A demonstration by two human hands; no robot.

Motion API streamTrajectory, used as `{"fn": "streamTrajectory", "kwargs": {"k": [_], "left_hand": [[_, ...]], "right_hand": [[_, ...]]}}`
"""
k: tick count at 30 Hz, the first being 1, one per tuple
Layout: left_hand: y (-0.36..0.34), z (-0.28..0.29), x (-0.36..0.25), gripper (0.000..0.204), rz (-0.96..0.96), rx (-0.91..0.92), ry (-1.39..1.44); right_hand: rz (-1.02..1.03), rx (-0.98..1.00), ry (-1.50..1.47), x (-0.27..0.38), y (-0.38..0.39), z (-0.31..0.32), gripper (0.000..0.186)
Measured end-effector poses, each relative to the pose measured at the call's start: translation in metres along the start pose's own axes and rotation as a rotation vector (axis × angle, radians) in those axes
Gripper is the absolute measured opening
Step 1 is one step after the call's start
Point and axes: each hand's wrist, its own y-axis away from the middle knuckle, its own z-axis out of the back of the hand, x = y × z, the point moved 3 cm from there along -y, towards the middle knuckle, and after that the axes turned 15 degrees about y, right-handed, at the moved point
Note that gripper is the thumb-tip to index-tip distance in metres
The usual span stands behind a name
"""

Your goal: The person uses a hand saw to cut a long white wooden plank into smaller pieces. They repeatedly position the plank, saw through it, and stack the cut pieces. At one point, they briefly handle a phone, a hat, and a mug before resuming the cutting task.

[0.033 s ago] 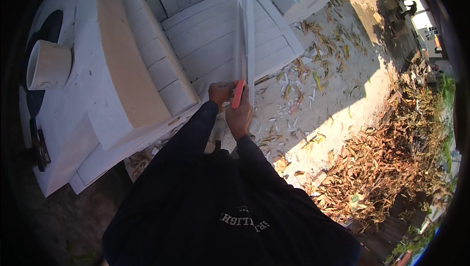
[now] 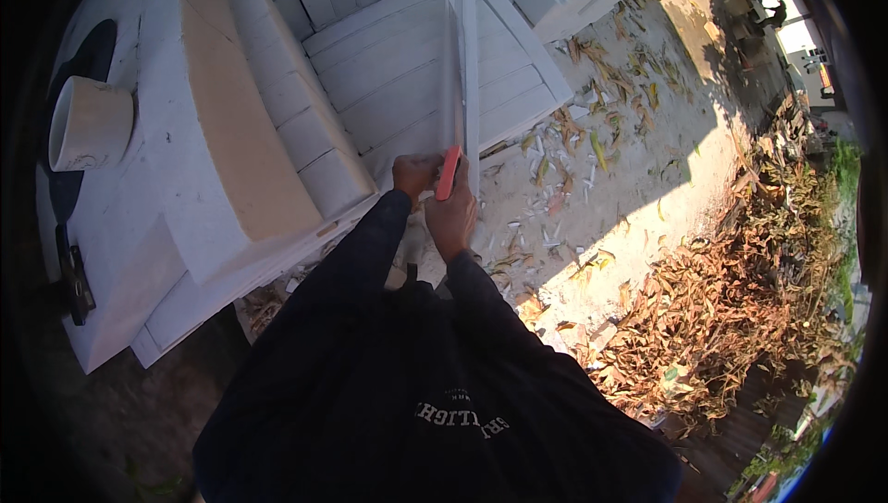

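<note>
White slabs point(image 2: 407, 68) lie stacked on sunlit, leaf-strewn ground, with a long white strip point(image 2: 460, 59) standing on edge across them. The left hand point(image 2: 413, 174) grips the strip's near end, and the right hand point(image 2: 453, 216) is clenched around an orange tool point(image 2: 448, 173) held against it. A pale bucket point(image 2: 88, 124) sits far left.

The orange tool's point(image 2: 448, 173) lower end disappears inside the right hand point(image 2: 452, 216), so what kind of tool it is can't be told. The left hand's point(image 2: 413, 175) fingers are tucked behind the white strip point(image 2: 460, 68), out of sight.
</note>
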Motion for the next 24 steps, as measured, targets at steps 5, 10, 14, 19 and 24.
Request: {"fn": "streamTrajectory", "kwargs": {"k": [5, 10, 14, 19, 24], "left_hand": [[0.002, -0.003, 0.002, 0.045, 0.026, -0.005, -0.021], [0.004, -0.004, -0.002, 0.044, 0.040, -0.017, -0.044], [0.004, -0.004, -0.002, 0.046, 0.063, -0.012, -0.076], [0.005, -0.005, -0.001, 0.044, 0.045, -0.026, -0.080], [0.003, -0.003, 0.000, 0.048, 0.054, -0.024, -0.084]], "right_hand": [[0.082, -0.141, -0.233, -0.032, -0.030, -0.006, 0.033], [-0.118, 0.015, -0.521, -0.069, -0.038, 0.013, 0.022], [0.062, -0.144, -0.417, -0.054, -0.016, 0.017, 0.027], [0.100, -0.162, -0.424, -0.058, -0.012, 0.014, 0.026], [0.095, -0.127, -0.382, -0.062, -0.004, 0.018, 0.021]]}}
